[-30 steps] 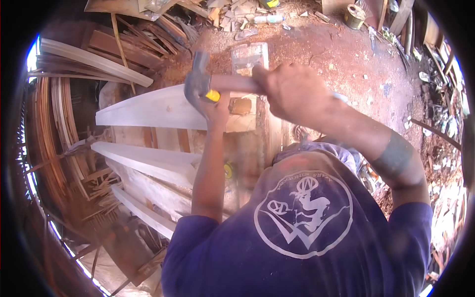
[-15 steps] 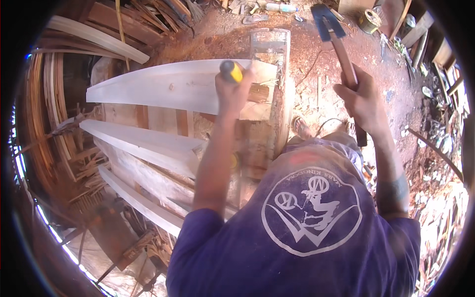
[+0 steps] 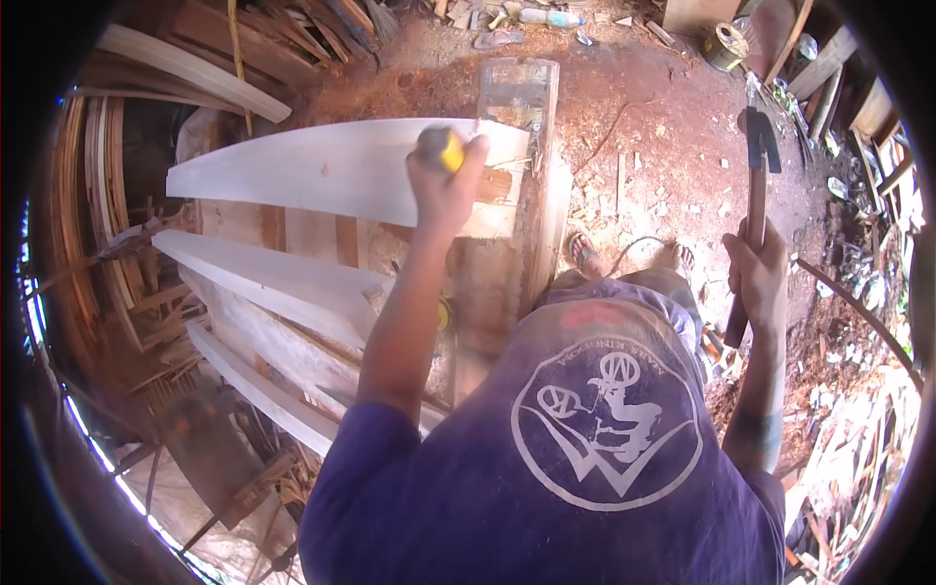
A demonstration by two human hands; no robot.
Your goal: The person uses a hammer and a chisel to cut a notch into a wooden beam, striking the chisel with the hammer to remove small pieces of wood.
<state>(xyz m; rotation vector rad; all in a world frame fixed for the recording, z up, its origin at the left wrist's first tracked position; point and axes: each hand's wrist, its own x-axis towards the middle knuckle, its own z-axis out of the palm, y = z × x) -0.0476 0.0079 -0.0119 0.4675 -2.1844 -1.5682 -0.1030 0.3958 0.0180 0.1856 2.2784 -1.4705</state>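
Note:
My left hand (image 3: 445, 203) is closed around the black and yellow handle of what looks like a chisel (image 3: 439, 150), held end-up over a wide pale board (image 3: 292, 168). The tool's lower end is hidden by my hand. Near my fingers, at the board's right end, shows a brown patch (image 3: 495, 185) of wood. Off to the right, my right hand (image 3: 760, 268) grips the wooden handle of a hammer (image 3: 757, 195); its dark metal head points away from me, well apart from the board.
More pale boards (image 3: 263, 268) lie to the left, nearer me. A worn timber beam (image 3: 546, 205) runs beside the board's right end. My feet (image 3: 587, 255) stand on a chip-strewn floor (image 3: 673, 146). Stacked planks (image 3: 102, 195) line the left; a spool (image 3: 725, 46) sits far right.
My right hand has swung the hammer to the right and nearer me, away from the board. My left hand stays at the board with the chisel, shifted slightly left in view.

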